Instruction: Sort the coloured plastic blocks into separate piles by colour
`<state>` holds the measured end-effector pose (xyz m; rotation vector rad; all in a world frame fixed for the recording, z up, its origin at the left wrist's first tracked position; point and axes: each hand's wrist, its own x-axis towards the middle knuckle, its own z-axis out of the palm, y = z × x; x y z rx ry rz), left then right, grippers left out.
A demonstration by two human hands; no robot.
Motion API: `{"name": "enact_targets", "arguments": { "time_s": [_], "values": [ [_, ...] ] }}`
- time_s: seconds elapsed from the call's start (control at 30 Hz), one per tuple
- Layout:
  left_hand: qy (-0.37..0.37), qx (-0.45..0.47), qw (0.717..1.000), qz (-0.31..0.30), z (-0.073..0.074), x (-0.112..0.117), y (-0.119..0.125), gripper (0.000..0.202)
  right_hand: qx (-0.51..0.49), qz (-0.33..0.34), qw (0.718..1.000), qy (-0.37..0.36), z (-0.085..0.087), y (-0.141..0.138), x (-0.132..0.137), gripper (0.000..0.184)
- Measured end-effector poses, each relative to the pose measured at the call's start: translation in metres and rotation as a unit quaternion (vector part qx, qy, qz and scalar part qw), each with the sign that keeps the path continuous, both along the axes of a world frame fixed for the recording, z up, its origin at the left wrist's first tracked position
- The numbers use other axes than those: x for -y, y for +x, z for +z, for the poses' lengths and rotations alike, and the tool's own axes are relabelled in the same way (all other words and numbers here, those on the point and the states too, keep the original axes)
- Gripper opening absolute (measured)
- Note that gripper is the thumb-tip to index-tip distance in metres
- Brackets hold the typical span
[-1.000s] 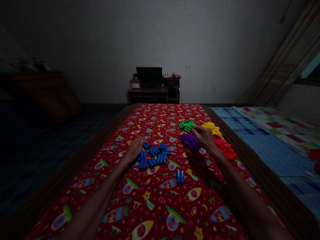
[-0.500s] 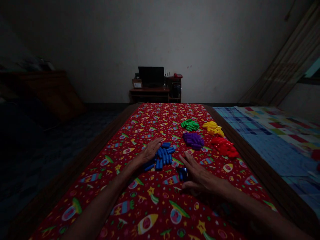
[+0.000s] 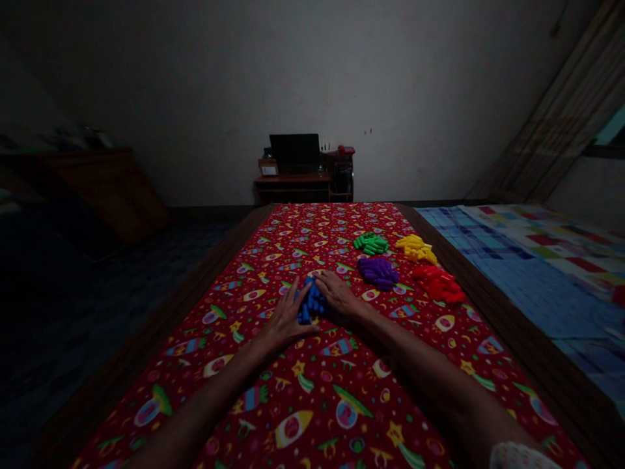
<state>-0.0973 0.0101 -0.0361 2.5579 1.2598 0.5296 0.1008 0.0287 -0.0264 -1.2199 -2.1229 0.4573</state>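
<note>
A heap of small blue cylinder-like pieces (image 3: 312, 302) lies on the red patterned cloth (image 3: 288, 404), cupped from both sides. My left hand (image 3: 288, 319) rests along the heap's left and near side with its fingers and thumb spread. On the right side, my right hand (image 3: 336, 294) lies against the heap, its fingers stretched over the far edge. Parts of the blue pieces are hidden under the hands. To the right are separate piles of similar pieces: purple (image 3: 379, 273), green (image 3: 371, 243), yellow (image 3: 416, 249) and red (image 3: 439, 284).
The cloth covers a long table with a brown border (image 3: 488, 319). Beyond its far end stands a desk (image 3: 293, 185) with a dark monitor (image 3: 295, 153). A blue checked mat (image 3: 517, 280) lies at right, and a wooden cabinet (image 3: 102, 189) stands at left.
My right hand has moved left and forward to the blue heap, and the loose blue pieces by it are now at the heap. The heap is more compact between both hands.
</note>
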Motion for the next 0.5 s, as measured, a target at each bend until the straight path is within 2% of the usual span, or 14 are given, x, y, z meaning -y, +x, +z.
{"name": "enact_targets", "arguments": {
  "time_s": [0.13,0.27,0.4,0.5],
  "values": [
    [-0.019,0.101,0.994,-0.031,0.007,-0.021,0.009,0.087,-0.043,0.057,0.997,0.031,0.0,-0.014,0.004,0.041],
    [-0.095,0.171,0.98,-0.027,0.017,-0.035,0.01,0.071,-0.096,0.042,0.994,0.015,0.004,-0.004,0.021,0.039],
    [-0.113,0.188,0.976,0.006,0.023,-0.034,0.01,0.06,-0.046,0.049,0.997,0.031,0.007,0.014,0.035,0.043],
    [-0.114,0.202,0.973,-0.008,0.024,-0.03,0.011,0.05,-0.013,0.029,0.999,0.022,0.005,0.022,0.038,0.041]
  ]
}}
